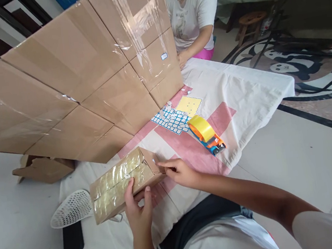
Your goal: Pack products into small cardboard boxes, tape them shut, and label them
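A small cardboard box [115, 179], its top covered in shiny clear tape, is held tilted above the cloth. My left hand [138, 208] grips its near long side, one finger reaching up onto the taped top. My right hand [181, 173] is at the box's right end, index finger stretched out against that face and the other fingers curled. A tiny whitish label [154, 161] shows by that fingertip. Beyond lie a sheet of small blue-edged labels [171, 119], a yellow backing sheet [189, 105] and an orange-and-blue tape dispenser [206, 133] with yellow tape.
A tall wall of taped cardboard boxes [98, 68] stands across the left and back of the cloth-covered table [249, 86]. Behind it sits another person [194, 20], a hand by the boxes. At left are an opened carton [47, 169], a white perforated shoe [72, 208] and a black flat object [73, 241].
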`<move>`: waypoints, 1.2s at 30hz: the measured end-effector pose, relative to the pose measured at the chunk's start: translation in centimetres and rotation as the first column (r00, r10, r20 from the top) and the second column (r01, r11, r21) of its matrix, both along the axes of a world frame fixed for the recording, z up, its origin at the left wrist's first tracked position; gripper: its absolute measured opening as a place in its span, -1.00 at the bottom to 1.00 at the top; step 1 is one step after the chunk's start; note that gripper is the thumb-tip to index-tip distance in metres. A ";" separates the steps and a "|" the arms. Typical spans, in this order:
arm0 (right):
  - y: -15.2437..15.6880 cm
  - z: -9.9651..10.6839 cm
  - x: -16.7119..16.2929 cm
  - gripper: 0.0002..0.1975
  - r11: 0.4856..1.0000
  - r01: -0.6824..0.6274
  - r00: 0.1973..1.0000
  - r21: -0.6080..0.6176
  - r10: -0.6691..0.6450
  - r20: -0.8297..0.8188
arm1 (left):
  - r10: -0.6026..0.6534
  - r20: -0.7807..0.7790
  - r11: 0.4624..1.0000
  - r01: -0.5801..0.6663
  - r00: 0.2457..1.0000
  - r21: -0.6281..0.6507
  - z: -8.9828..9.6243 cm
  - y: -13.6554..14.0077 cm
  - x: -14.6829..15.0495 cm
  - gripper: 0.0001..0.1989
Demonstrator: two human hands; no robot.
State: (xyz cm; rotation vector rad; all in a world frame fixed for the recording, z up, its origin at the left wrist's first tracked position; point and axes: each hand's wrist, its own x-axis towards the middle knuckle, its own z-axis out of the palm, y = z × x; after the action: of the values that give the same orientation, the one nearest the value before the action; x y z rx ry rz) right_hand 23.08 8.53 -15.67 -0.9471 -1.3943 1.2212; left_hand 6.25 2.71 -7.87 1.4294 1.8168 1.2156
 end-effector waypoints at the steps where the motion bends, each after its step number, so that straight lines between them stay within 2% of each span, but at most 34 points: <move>1: -0.2 0.1 0.0 -0.53 1.000 0.026 1.000 -0.010 -0.026 0.007 | 0.001 -0.002 1.000 -0.001 1.000 0.006 -0.1 0.0 -0.1 -0.25; 5: -0.4 0.4 0.0 -0.53 0.999 -0.004 1.000 -0.046 0.004 0.011 | -0.009 0.010 0.999 0.009 1.000 0.046 -0.6 0.0 -0.4 -0.29; 8: -0.3 0.5 0.0 -0.53 0.997 0.027 1.000 -0.067 -0.026 0.009 | -0.016 0.007 0.998 0.016 1.000 0.055 -0.9 0.1 -0.7 -0.32; 12: 0.0 0.4 -0.2 -0.36 0.998 0.059 0.997 0.005 -0.059 0.056 | -0.041 -0.026 0.999 0.042 0.999 0.034 -1.6 0.2 -1.6 -0.33; 17: 0.4 -0.1 -0.2 -0.27 0.995 -0.091 0.986 0.050 0.083 0.144 | -0.058 -0.011 0.997 0.059 0.998 0.046 -1.5 0.1 -1.7 -0.30; 19: 0.5 -0.2 -0.2 -0.25 0.991 -0.130 0.984 0.039 0.124 0.126 | -0.053 0.022 0.998 0.053 0.998 0.020 -1.0 0.0 -1.4 -0.28; 22: 0.5 -0.3 -0.3 -0.21 0.994 -0.111 0.993 0.012 0.110 0.045 | -0.057 0.015 0.998 0.057 0.998 0.002 -0.5 0.0 -1.1 -0.25; 26: 0.5 -0.3 -0.3 -0.26 0.994 -0.105 0.994 -0.018 0.105 0.002 | -0.063 -0.026 0.998 0.062 0.998 -0.007 -1.0 -0.1 -0.7 -0.23; 27: 0.5 -0.2 -0.2 -0.27 0.992 -0.127 0.992 -0.026 0.127 0.007 | -0.057 -0.035 0.998 0.057 0.998 0.001 -1.3 -0.2 -0.6 -0.23; 29: 0.6 0.0 0.0 -0.25 0.985 -0.163 0.986 -0.050 0.164 0.010 | 0.064 -0.084 0.991 -0.054 0.994 0.118 -2.0 -0.4 -0.9 -0.26; 30: 0.6 0.2 0.1 -0.24 0.984 -0.169 0.985 -0.062 0.170 0.009 | 0.178 -0.109 0.963 -0.151 0.978 0.222 -2.3 -0.5 -1.3 -0.30; 31: 0.6 0.4 0.2 -0.24 0.983 -0.169 0.985 -0.071 0.170 0.008 | 0.315 -0.114 0.902 -0.260 0.942 0.344 -2.6 -0.6 -2.1 -0.36; 33: 0.6 0.6 0.3 -0.25 0.981 -0.176 0.984 -0.078 0.177 0.009 | 0.561 -0.040 0.704 -0.452 0.827 0.548 -3.1 -0.6 -4.4 -0.50; 34: 0.6 0.7 0.3 -0.25 0.980 -0.183 0.983 -0.078 0.184 0.009 | 0.617 0.009 0.639 -0.507 0.787 0.578 -3.4 -0.5 -5.8 -0.56; 35: 0.5 0.7 0.3 -0.25 0.979 -0.187 0.982 -0.079 0.188 0.006 | 0.626 0.037 0.634 -0.536 0.779 0.557 -3.7 -0.3 -7.1 -0.61; 36: 0.5 0.6 0.2 -0.24 0.978 -0.193 0.981 -0.083 0.194 0.002 | 0.591 0.036 0.693 -0.530 0.806 0.488 -4.0 -0.1 -8.4 -0.65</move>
State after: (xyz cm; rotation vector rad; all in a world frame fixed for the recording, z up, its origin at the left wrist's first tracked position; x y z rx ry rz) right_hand 23.31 9.03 -15.03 -0.8907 -1.4808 1.4308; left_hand -2.16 2.62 -11.83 1.2223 2.2452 2.0509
